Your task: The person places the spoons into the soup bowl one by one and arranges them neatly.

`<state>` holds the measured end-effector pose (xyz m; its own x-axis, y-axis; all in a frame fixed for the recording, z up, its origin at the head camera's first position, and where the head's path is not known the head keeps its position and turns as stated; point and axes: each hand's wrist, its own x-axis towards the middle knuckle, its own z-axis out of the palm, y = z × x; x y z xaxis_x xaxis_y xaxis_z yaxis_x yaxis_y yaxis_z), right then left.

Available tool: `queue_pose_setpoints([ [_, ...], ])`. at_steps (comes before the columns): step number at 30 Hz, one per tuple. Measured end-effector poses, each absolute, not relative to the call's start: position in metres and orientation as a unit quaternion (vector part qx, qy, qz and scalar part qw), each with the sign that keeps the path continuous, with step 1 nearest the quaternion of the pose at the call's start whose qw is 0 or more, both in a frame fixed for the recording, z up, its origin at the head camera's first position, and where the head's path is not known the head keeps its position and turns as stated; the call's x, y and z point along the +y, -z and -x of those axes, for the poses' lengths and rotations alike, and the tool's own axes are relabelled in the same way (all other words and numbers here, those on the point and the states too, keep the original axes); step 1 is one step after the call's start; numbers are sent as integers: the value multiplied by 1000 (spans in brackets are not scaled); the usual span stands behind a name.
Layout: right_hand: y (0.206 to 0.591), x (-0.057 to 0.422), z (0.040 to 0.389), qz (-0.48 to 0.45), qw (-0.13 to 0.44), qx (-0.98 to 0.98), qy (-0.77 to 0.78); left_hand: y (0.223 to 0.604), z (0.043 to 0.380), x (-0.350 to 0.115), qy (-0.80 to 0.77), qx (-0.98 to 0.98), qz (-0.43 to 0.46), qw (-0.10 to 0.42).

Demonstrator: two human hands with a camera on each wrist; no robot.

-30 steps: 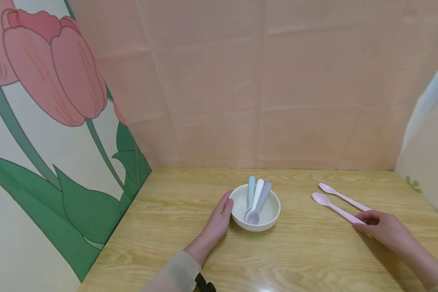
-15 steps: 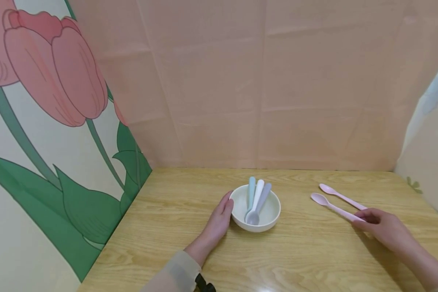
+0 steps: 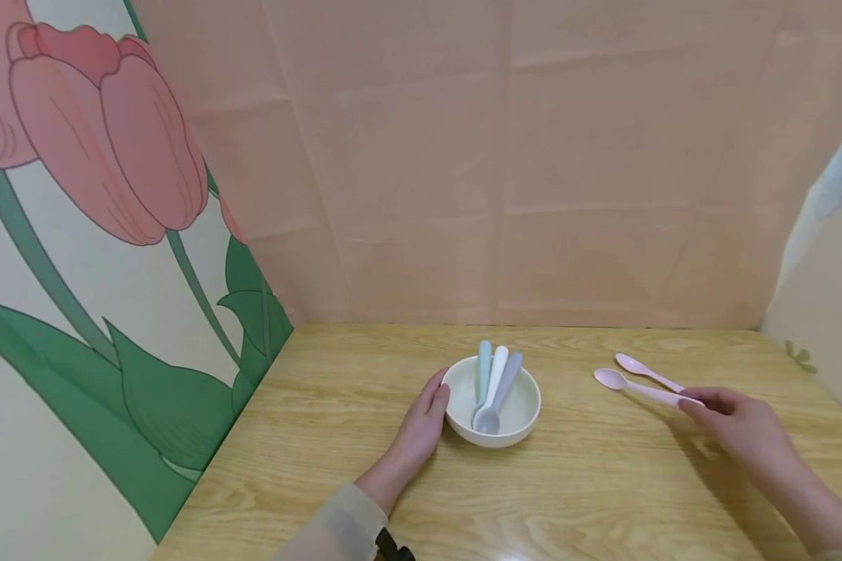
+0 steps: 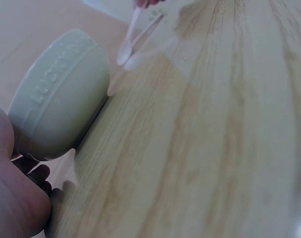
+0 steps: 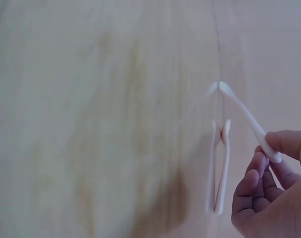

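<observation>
My left hand holds the side of a white bowl, its thumb at the rim. In the left wrist view raised lettering shows on the bowl, and several fingers curl beneath its side. Inside it lean a light blue spoon, a white spoon and a lavender spoon, handles up past the far rim. To the right, my right hand pinches the handle end of a long pink spoon, tilted with its scoop lower. A second pink spoon lies on the table just behind it.
The wooden table ends at a beige sheet along the back. A wall with painted tulips borders the left side, and a pale wall borders the right. A black strap shows near my left sleeve.
My right hand has moved slightly away and up, lifting the handle end of the pinched pink spoon; its scoop has shifted slightly left. Left hand and bowl stay in place.
</observation>
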<state>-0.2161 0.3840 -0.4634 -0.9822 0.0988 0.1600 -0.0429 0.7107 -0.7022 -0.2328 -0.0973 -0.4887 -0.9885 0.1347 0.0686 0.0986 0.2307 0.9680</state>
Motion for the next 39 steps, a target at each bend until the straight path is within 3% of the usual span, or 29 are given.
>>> queue_pose_setpoints([
  [21, 434, 350, 224, 75, 103, -808, -576, 491, 233, -98, -614, 785, -83, 5],
  [39, 412, 310, 240, 28, 96, -619, -779, 490, 234, -97, -610, 788, -75, 12],
])
